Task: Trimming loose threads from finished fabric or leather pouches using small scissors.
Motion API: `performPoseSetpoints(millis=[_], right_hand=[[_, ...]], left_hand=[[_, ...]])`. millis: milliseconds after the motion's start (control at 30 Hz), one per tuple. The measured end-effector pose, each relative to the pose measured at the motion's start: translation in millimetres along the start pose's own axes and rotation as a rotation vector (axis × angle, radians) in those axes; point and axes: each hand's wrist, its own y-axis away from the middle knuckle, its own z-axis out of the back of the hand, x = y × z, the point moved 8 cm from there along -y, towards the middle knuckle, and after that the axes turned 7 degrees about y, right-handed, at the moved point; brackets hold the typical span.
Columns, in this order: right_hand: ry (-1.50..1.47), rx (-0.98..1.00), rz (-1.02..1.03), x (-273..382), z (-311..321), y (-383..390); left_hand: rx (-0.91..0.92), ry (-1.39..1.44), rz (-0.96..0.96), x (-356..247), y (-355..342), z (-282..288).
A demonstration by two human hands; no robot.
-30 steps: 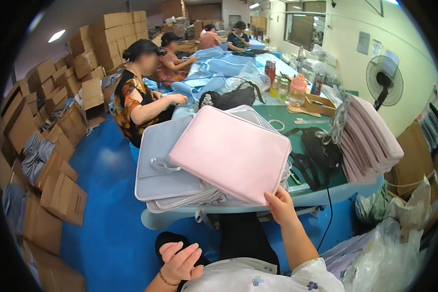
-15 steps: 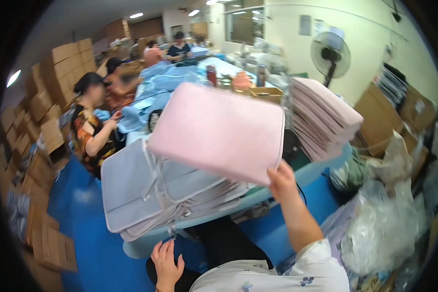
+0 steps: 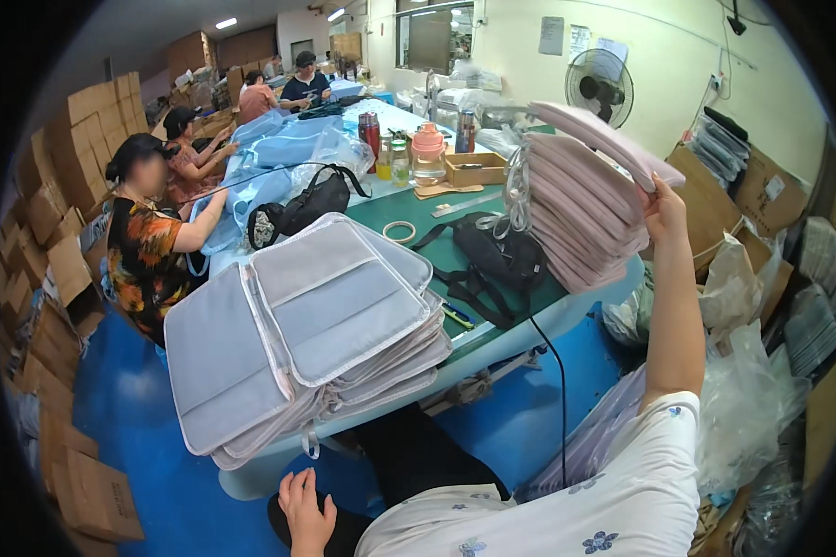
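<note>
My right hand (image 3: 664, 209) is stretched out to the right, its fingers pinching the near corner of a flat pink padded case (image 3: 608, 139). That case lies tilted over the top of a tall stack of similar pink cases (image 3: 576, 213) at the table's right end. Low at the front, my left hand (image 3: 305, 511) hangs over my dark-trousered leg, fingers stretched and holding nothing. Nearest to it is a pile of opened grey cases with pale edging (image 3: 320, 311), which reaches over the table's front edge. A small loop hangs from the pile's lower side.
Behind the grey pile lie a black bag (image 3: 311, 209), a tape roll (image 3: 398, 232) and a black pouch with straps (image 3: 497, 265). Bottles and a wooden tray (image 3: 475, 170) stand farther back. Co-workers handle blue material at the left. Cartons (image 3: 88, 492) and plastic bags (image 3: 748, 418) flank the table.
My right hand has carried the pink case from above the grey pile to the right, onto the pink stack. The grey pile is now uncovered. My left hand has shifted slightly down and left.
</note>
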Motion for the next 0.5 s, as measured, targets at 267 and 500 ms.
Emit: performPoseSetpoints(millis=[267, 500], right_hand=[[0.155, -0.039, -0.19, -12, 12, 13], [0.773, -0.295, -0.17, -9, 36, 44]], left_hand=[[0.024, 0.009, 0.022, 6, 1, -3], [-0.237, 0.002, 0.003, 11, -19, 48]])
